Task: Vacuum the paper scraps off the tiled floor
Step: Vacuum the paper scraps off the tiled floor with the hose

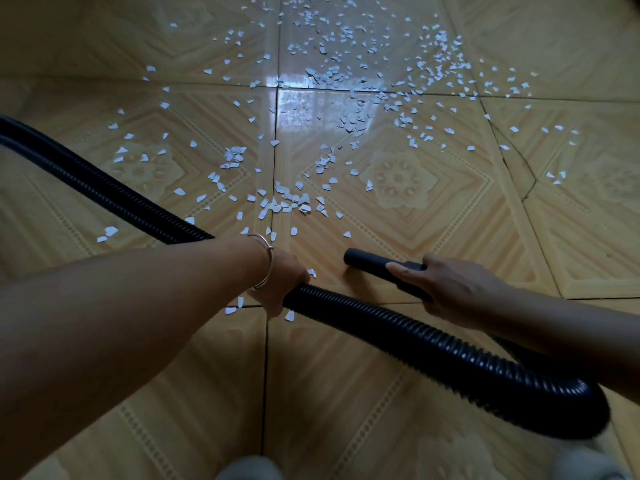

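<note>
Paper scraps (pixel 291 202) strewn over tiled floor (pixel 346 393) beyond the fingertips, a few beside left hand (pixel 282 282), its fingers wrapped round ribbed hose (pixel 433 344), right hand (pixel 457 289) clasping nozzle (pixel 367 259), apparently just off the tile.

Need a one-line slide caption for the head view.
Left hand grips the corrugated hose, right hand holds the nozzle near the tiled floor, paper scraps scattered ahead.
</note>
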`<action>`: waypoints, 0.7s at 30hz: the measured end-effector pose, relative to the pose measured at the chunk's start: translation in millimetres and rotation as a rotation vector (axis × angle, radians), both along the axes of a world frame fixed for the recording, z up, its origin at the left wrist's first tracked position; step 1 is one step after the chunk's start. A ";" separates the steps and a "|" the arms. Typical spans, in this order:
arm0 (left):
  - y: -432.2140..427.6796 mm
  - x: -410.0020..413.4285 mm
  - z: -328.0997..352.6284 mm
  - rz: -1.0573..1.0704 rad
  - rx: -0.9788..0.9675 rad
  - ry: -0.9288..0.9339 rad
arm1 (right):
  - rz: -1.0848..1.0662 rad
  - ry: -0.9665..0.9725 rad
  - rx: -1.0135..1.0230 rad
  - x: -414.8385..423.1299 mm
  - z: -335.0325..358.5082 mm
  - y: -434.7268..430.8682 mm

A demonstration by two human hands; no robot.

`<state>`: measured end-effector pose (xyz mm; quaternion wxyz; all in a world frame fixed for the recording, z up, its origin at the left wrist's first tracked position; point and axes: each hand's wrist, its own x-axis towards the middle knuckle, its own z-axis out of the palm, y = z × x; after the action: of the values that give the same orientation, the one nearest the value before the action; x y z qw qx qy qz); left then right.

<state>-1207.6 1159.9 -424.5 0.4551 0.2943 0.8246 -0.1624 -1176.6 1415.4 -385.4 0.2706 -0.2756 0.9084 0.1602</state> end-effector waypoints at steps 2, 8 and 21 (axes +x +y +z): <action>6.9 -1.6 19.2 0.007 0.018 0.010 | -0.048 0.049 0.018 -13.9 -0.4 -9.5; -21.5 -27.5 25.9 0.032 -0.014 0.022 | -0.065 0.018 0.021 -20.0 6.1 -58.7; -27.6 -17.7 20.8 0.111 0.031 -0.029 | -0.067 0.052 -0.003 -34.6 -3.4 -80.8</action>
<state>-1225.3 1132.3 -403.7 0.4707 0.2577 0.8353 -0.1197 -1211.2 1334.7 -388.8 0.2519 -0.2411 0.9240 0.1569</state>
